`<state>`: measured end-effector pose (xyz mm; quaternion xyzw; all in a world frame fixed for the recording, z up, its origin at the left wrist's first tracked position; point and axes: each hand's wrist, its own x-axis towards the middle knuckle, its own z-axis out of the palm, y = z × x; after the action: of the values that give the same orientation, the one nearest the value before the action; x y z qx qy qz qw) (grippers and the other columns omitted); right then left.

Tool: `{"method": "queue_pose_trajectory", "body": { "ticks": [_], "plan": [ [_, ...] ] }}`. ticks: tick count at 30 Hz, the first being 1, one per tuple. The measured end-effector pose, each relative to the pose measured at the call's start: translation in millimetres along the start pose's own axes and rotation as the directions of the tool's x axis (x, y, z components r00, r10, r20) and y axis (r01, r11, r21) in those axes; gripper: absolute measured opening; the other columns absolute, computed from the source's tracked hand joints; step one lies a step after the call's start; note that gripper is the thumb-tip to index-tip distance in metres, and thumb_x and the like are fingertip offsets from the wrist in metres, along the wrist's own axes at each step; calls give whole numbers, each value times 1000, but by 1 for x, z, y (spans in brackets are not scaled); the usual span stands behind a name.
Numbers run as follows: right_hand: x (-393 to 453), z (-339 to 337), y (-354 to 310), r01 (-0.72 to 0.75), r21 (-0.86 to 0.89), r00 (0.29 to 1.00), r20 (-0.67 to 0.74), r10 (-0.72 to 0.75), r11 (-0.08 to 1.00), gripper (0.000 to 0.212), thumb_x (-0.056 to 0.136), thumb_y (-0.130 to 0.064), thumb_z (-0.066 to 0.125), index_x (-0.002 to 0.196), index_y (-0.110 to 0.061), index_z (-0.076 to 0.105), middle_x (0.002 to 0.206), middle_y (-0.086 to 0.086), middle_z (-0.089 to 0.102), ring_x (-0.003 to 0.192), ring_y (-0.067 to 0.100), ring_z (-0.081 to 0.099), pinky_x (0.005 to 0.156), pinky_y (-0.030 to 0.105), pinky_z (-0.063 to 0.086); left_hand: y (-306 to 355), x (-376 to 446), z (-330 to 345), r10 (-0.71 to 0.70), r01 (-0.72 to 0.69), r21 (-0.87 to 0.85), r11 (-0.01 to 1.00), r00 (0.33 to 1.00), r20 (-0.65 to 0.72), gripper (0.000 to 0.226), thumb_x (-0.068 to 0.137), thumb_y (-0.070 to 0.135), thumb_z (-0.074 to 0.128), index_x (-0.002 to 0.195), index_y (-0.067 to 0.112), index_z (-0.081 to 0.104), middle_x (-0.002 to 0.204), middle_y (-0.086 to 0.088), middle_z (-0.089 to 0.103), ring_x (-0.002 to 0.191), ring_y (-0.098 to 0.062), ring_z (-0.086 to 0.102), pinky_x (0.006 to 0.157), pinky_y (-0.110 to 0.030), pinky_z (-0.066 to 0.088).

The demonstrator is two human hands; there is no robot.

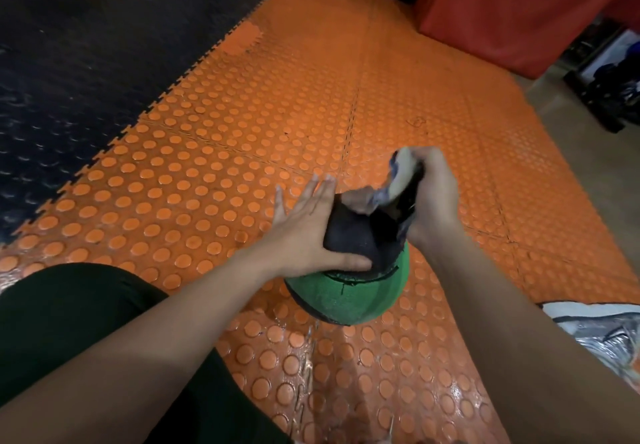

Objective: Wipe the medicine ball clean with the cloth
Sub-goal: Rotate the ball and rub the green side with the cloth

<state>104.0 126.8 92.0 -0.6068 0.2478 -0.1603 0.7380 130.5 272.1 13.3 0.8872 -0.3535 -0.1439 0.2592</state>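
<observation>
We note the medicine ball (349,294), green with black panels, sitting on the orange studded floor mat (242,132), low in the middle of our view. Left hand (304,232) lies flat against its upper left side, fingers straight, thumb across the black panel. Right hand (433,197) grips a bunched cloth (398,184) at the ball's top right. A grey shoe (609,336) sits on the right. Black flooring (86,45) borders the mat; a red pad (519,10) stands beyond.

Left hand (304,229) laid flat, fingers straight and spread, thumb extended toward the right. Right hand (433,201) curled tight in a grip; both forearms reaching in from near.
</observation>
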Motion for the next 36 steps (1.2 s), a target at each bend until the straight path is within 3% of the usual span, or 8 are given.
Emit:
{"method": "queue_pose_trajectory", "body": {
  "ticks": [3,7,11,17,22,26,31,36],
  "plan": [
    [10,-14,5,103,-318,988,-81,-135,942,27,87,-39,52,74,-18,64,84,9,66,80,27,63,75,39,49,-2,4,-3,27,-28,21,999,998,54,143,46,85,58,147,18,-18,157,6,-18,140,-8,-27,110,-54,-21],
    [-6,-12,51,403,-865,908,337,-250,300,53,87,-55,25,103,-27,67,111,-3,64,110,17,53,100,39,34,4,13,3,-17,16,-60,998,1000,-18,141,45,80,67,149,23,-11,157,11,-12,143,-11,-19,112,-55,-16],
    [-12,-12,52,456,-630,890,320,-324,629,42,81,-45,42,98,-21,72,111,-9,65,113,5,53,104,34,34,-2,19,-1,-40,38,-141,989,999,-13,126,49,78,67,145,42,-6,156,11,-18,143,-12,-20,110,-56,-19],
    [-18,-23,57,484,-441,866,363,-343,756,33,71,-33,52,65,-7,71,86,-12,68,95,1,62,102,36,40,-10,27,-7,-29,38,-139,990,997,69,133,37,89,60,149,39,8,156,8,-20,141,-12,-24,107,-54,-23],
    [-16,-46,29,275,-285,960,126,-248,918,42,65,-33,59,51,3,44,44,-2,31,42,12,29,43,20,23,-4,31,-6,-44,55,-122,991,995,91,139,43,82,62,149,28,-11,158,8,-11,143,-10,-21,109,-57,-20],
    [-9,-56,7,99,-427,974,-144,-176,899,35,86,-35,56,57,-15,50,53,0,43,48,15,42,43,23,29,-15,28,-22,-67,71,-18,997,986,156,129,41,90,52,149,36,6,159,7,-9,143,-15,-21,105,-63,-22],
    [-11,-42,42,269,-821,961,267,-77,503,23,89,-54,48,96,-34,56,99,-3,62,88,18,55,74,31,41,0,34,-23,-41,41,5,999,995,-94,101,66,87,23,148,29,24,158,5,-10,144,-14,-18,109,-50,-19],
    [-11,-20,60,256,-676,966,155,-206,691,42,88,-54,46,115,-25,59,109,-2,63,102,17,57,82,32,43,-3,37,-9,3,-39,-135,990,967,-256,51,97,53,28,136,27,48,147,7,40,137,-14,32,110,-30,22]
  ]
}}
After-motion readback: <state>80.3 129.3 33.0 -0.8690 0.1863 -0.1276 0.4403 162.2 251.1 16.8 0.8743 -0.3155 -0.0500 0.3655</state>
